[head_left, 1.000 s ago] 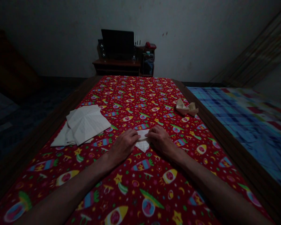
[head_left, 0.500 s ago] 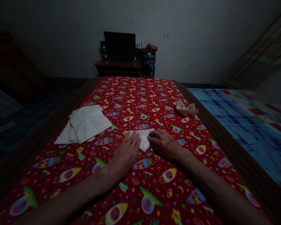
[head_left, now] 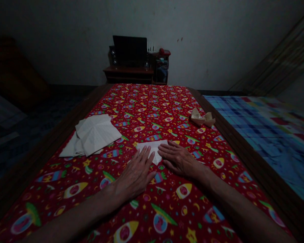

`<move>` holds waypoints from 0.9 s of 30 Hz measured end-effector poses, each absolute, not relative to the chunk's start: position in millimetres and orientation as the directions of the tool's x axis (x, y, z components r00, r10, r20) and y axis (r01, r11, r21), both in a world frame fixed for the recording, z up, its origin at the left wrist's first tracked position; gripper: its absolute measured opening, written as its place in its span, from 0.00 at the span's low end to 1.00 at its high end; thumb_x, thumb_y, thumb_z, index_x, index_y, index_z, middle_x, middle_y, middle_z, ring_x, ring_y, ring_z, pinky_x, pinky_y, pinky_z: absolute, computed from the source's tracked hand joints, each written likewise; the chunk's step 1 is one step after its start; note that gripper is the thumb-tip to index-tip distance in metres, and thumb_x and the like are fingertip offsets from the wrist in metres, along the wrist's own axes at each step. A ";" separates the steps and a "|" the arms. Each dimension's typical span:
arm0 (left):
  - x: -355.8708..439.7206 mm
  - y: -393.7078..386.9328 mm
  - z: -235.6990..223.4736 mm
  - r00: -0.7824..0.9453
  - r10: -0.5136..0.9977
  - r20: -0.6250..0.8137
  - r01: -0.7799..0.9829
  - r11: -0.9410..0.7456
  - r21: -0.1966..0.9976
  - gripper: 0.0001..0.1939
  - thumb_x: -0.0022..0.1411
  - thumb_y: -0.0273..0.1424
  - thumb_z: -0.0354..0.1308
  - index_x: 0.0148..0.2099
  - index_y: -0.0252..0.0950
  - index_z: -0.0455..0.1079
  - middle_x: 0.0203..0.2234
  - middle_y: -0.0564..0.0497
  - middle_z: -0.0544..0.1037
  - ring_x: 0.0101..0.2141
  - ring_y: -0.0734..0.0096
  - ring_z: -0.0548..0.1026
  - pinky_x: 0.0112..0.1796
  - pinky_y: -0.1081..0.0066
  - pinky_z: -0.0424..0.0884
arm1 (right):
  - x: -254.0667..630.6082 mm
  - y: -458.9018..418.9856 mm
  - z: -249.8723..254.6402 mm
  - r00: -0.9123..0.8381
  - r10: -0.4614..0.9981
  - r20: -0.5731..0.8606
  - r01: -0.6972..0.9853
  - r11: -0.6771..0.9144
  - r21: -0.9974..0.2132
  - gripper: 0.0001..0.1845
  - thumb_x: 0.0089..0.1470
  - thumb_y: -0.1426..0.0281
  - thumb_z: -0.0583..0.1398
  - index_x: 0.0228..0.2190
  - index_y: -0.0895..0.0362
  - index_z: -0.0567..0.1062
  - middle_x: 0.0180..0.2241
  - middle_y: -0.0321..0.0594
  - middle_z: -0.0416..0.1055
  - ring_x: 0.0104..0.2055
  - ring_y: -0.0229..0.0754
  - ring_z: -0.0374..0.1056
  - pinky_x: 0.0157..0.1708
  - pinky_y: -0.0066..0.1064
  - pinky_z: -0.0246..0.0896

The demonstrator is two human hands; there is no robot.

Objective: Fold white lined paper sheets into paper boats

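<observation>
A small folded sheet of white paper (head_left: 152, 144) lies on the red patterned cloth in front of me, its straight edge at the far side and a point toward me. My left hand (head_left: 138, 170) rests flat on its left part, fingers stretched out and thumb apart. From the right, my right hand (head_left: 178, 158) lies with extended fingers over the paper's right part. Both hands hide portions of the folds.
To the left lies a stack of creased paper sheets (head_left: 98, 133). A folded paper shape (head_left: 202, 118) stands near the right edge of the red cloth (head_left: 152, 104). Beyond the far end are a dark screen (head_left: 130, 50) and a red telephone (head_left: 164, 51).
My right hand's fingers were curled at the paper's right side and are now stretched flat over it. My left hand has shifted slightly toward me, its thumb now spread.
</observation>
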State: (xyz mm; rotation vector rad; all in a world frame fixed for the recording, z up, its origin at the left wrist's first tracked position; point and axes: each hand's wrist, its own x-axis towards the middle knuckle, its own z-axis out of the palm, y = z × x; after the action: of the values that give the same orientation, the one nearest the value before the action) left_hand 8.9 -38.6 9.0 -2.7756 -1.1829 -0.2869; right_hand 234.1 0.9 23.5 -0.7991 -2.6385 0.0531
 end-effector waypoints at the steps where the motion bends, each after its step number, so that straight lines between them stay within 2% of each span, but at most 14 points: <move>1: 5.8 -39.0 9.4 0.673 0.708 0.213 0.729 -0.683 -0.031 0.29 0.67 0.39 0.44 0.63 0.25 0.52 0.62 0.33 0.53 0.62 0.50 0.48 0.58 0.52 0.54 | 235.3 -0.3 23.3 -0.759 0.555 0.341 0.540 0.829 -0.146 0.16 0.59 0.69 0.52 0.48 0.56 0.69 0.51 0.44 0.69 0.55 0.43 0.62 0.59 0.44 0.50; 6: -11.2 -39.3 8.4 0.642 0.735 0.218 0.759 -0.649 -0.048 0.29 0.67 0.39 0.44 0.62 0.24 0.53 0.61 0.35 0.55 0.62 0.53 0.51 0.58 0.54 0.55 | 241.9 -1.9 15.1 -0.720 0.601 0.346 0.586 0.794 -0.159 0.18 0.60 0.69 0.52 0.50 0.57 0.68 0.50 0.45 0.70 0.56 0.44 0.62 0.59 0.46 0.51; 11: -28.9 -36.4 5.6 0.642 0.734 0.221 0.760 -0.648 -0.056 0.25 0.67 0.35 0.44 0.62 0.28 0.54 0.61 0.38 0.56 0.61 0.57 0.54 0.58 0.52 0.55 | 247.9 -4.2 12.0 -0.686 0.611 0.395 0.605 0.781 -0.155 0.16 0.59 0.71 0.52 0.48 0.55 0.70 0.50 0.44 0.70 0.53 0.44 0.65 0.57 0.46 0.53; 13: -34.4 -31.0 6.8 0.633 0.735 0.245 0.759 -0.652 -0.006 0.23 0.67 0.34 0.43 0.61 0.30 0.57 0.60 0.39 0.59 0.60 0.58 0.57 0.57 0.52 0.56 | 247.1 -6.0 14.3 -0.672 0.625 0.397 0.622 0.768 -0.154 0.14 0.59 0.72 0.52 0.45 0.55 0.71 0.48 0.44 0.71 0.52 0.44 0.65 0.57 0.45 0.53; 15: -37.0 -21.1 9.8 0.604 0.743 0.290 0.754 -0.650 0.094 0.19 0.68 0.33 0.41 0.56 0.31 0.64 0.57 0.41 0.65 0.57 0.61 0.63 0.56 0.56 0.60 | 244.2 -6.8 16.2 -0.657 0.640 0.399 0.634 0.755 -0.167 0.12 0.59 0.72 0.52 0.42 0.55 0.72 0.45 0.43 0.73 0.50 0.44 0.66 0.55 0.44 0.54; 17: -36.0 -7.2 13.5 0.552 0.762 0.338 0.742 -0.634 0.219 0.18 0.69 0.32 0.40 0.44 0.32 0.72 0.50 0.42 0.72 0.50 0.65 0.69 0.51 0.62 0.67 | 240.4 -5.5 16.1 -0.631 0.653 0.418 0.646 0.741 -0.183 0.11 0.59 0.72 0.52 0.38 0.55 0.73 0.42 0.42 0.75 0.48 0.43 0.67 0.53 0.41 0.56; 18: -34.1 0.4 15.1 0.529 0.772 0.351 0.736 -0.624 0.262 0.18 0.68 0.33 0.41 0.40 0.33 0.72 0.47 0.43 0.73 0.48 0.65 0.70 0.49 0.63 0.68 | 238.4 -4.0 15.0 -0.613 0.658 0.437 0.652 0.734 -0.189 0.10 0.59 0.72 0.52 0.37 0.55 0.73 0.40 0.41 0.75 0.47 0.43 0.67 0.51 0.40 0.57; 19: -31.6 8.0 16.3 0.518 0.768 0.377 0.725 -0.628 0.283 0.16 0.68 0.33 0.43 0.40 0.33 0.71 0.46 0.43 0.72 0.47 0.64 0.70 0.48 0.62 0.68 | 236.5 -2.0 13.6 -0.595 0.663 0.454 0.660 0.726 -0.194 0.10 0.59 0.72 0.52 0.36 0.55 0.73 0.39 0.41 0.75 0.46 0.43 0.67 0.50 0.39 0.57; 21: -25.5 21.4 17.4 0.501 0.768 0.399 0.714 -0.627 0.310 0.14 0.66 0.35 0.48 0.48 0.33 0.67 0.46 0.43 0.70 0.47 0.63 0.68 0.47 0.61 0.68 | 233.2 2.6 10.3 -0.562 0.677 0.475 0.678 0.706 -0.204 0.09 0.59 0.71 0.53 0.32 0.56 0.73 0.36 0.41 0.75 0.42 0.42 0.68 0.46 0.38 0.58; 23: -19.9 30.5 17.7 0.511 0.780 0.361 0.723 -0.617 0.310 0.18 0.63 0.37 0.52 0.52 0.33 0.63 0.44 0.43 0.68 0.45 0.62 0.68 0.45 0.61 0.68 | 230.7 7.1 7.6 -0.539 0.705 0.461 0.698 0.680 -0.224 0.09 0.59 0.70 0.54 0.29 0.57 0.72 0.32 0.41 0.74 0.39 0.42 0.67 0.43 0.37 0.58; 27: -15.7 37.7 21.5 0.522 0.819 0.239 0.766 -0.574 0.290 0.17 0.59 0.41 0.56 0.44 0.33 0.65 0.39 0.46 0.69 0.40 0.61 0.68 0.39 0.64 0.67 | 228.6 14.1 4.7 -0.484 0.754 0.445 0.700 0.638 -0.320 0.06 0.56 0.70 0.57 0.28 0.57 0.71 0.31 0.41 0.71 0.36 0.42 0.64 0.39 0.34 0.59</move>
State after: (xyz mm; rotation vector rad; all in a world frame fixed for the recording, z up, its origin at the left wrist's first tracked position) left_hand -15.7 37.7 21.5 -2.8678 -1.5036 -0.5826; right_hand 228.6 14.1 4.7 -1.1323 -2.3036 0.1275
